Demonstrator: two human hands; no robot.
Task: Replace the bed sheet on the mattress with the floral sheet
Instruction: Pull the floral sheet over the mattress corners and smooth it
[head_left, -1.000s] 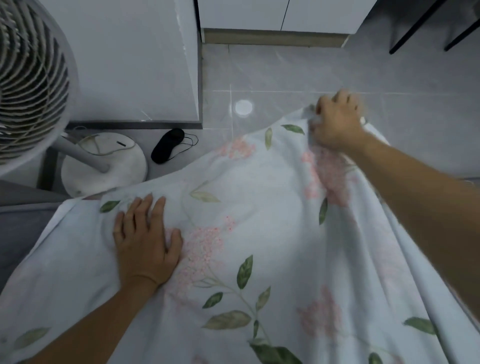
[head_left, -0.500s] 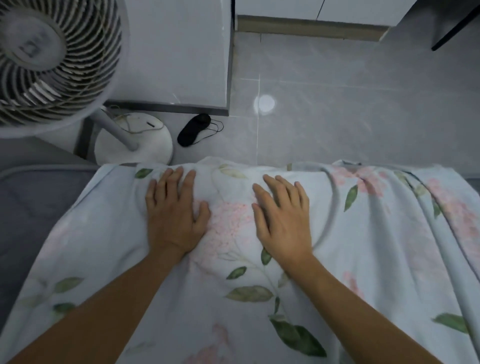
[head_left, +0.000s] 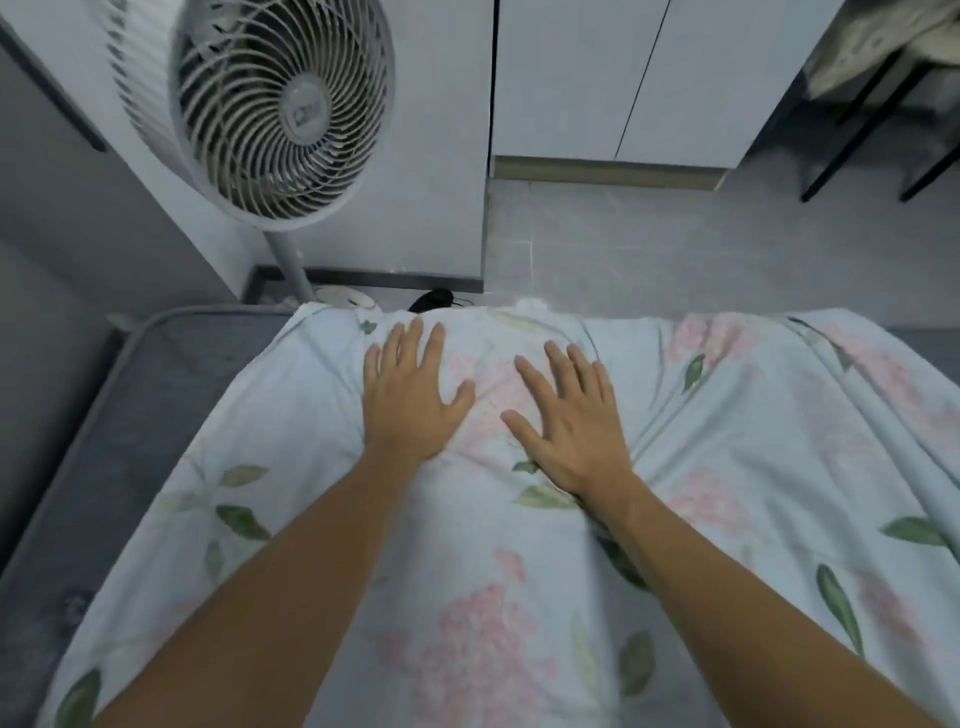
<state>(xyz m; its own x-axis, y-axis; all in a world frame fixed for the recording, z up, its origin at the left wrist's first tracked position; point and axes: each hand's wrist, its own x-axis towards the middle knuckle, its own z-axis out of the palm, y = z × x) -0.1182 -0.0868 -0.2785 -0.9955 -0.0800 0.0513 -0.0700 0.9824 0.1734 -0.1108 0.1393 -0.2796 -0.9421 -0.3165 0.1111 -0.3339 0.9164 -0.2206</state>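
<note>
Spreading the sheet (head_left: 519, 545) over the mattress (head_left: 130, 415) is the step in hand, as I judge it: the floral cloth already lies across most of the top, while a wide grey strip of mattress to the left of the sheet is uncovered. The sheet's far edge is bunched in soft folds at the mattress's far end, and creases run away from it toward the right.

Both hands lie flat on the sheet near that far edge. The left hand (head_left: 410, 400) has its fingers straight and a little spread, palm down, fingertips just short of the bunched edge; it presses the cloth and grips nothing. The right hand (head_left: 571, 421) sits just beside it, to its right on the sheet, fingers likewise straight and fanned, thumb pointing toward the left hand, palm pressing down. Neither hand pinches or curls round any fold.

The next move probably calls for sliding the palms outward to push the creases flat, then drawing the sheet leftward over the bare strip and tucking its far edge down over the mattress end. Whether that edge is elastic cannot be told.

Beyond the sheet's far edge stands a fan (head_left: 280, 109), with a small dark object (head_left: 431, 300) on the floor just past the cloth.
</note>
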